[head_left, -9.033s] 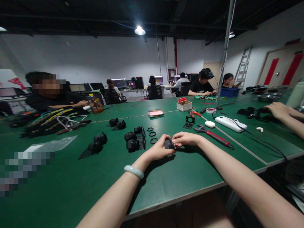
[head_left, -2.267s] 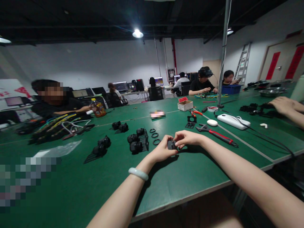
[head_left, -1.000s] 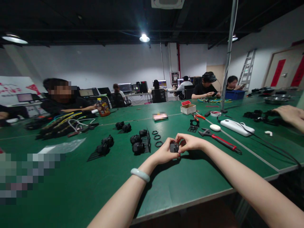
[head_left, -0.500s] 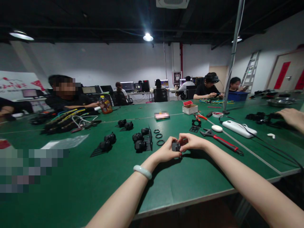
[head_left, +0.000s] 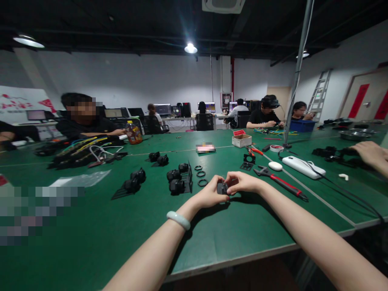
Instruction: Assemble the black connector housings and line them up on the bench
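Both hands meet around a small black part [head_left: 222,188], just above the green table. My left hand [head_left: 210,193] grips it from the left, thumb on the near side, with a pale bangle on that wrist. From the right, my right hand [head_left: 241,182] pinches the same part; fingers cover much of it, so its exact kind is unclear. Several black rings [head_left: 201,174] lie in a row left of the hands. Beyond them sit black camera-like modules on brackets [head_left: 178,180]. A flat black bracket with a round hole [head_left: 249,160] lies to the right.
An adjustable wrench [head_left: 283,182] with red-black handles lies right of my hands, near a white power bank [head_left: 304,167] with a cable. Further off are a small box [head_left: 241,140] and a metal pole [head_left: 295,89]. A co-worker's hand [head_left: 371,155] is at far right; other people sit behind.
The view has shifted slightly, so things on the table appear a little further left. Both hands keep hold of the black part, with only slight finger movement.
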The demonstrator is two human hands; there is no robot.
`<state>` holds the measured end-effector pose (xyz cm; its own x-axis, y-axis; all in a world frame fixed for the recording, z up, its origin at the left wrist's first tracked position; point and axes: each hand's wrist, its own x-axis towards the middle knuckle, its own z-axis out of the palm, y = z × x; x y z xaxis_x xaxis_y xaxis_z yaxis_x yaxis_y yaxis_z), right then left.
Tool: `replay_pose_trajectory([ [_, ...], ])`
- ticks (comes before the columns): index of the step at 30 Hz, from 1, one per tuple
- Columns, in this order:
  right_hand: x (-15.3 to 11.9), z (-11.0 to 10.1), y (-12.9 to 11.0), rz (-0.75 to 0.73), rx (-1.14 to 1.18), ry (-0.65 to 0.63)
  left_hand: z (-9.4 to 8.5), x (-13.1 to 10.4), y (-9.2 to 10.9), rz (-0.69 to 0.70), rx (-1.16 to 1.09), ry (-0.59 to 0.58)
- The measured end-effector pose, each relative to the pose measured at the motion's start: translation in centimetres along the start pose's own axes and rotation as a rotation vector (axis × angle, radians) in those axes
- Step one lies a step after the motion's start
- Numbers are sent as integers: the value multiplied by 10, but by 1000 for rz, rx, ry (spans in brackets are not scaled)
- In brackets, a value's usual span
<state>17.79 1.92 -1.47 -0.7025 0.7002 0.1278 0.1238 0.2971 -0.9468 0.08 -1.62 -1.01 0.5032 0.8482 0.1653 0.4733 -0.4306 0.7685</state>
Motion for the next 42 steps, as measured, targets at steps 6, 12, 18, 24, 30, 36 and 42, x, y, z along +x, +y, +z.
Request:
replay_pose_trajectory([
  [6, 0, -1, 1, 26, 22, -9, 0, 1, -1, 21, 28, 9],
  [12, -1, -3, 3, 42, 65, -34, 1, 1, 1, 21, 50, 10],
  [18, 0, -4, 3, 68, 100, -53, 1, 2, 6, -1, 31, 1],
  [24, 0, -4, 5, 56, 73, -62, 0, 1, 5, 7, 31, 7],
  [30, 0, -7, 7, 9, -17, -96, 0, 2, 3, 30, 48, -7],
  [36, 1, -8, 9, 12, -101, -92, 1, 4, 2, 40, 45, -4],
  [42, 1, -7, 6, -19, -163, -20, 1, 4, 1, 34, 33, -23],
])
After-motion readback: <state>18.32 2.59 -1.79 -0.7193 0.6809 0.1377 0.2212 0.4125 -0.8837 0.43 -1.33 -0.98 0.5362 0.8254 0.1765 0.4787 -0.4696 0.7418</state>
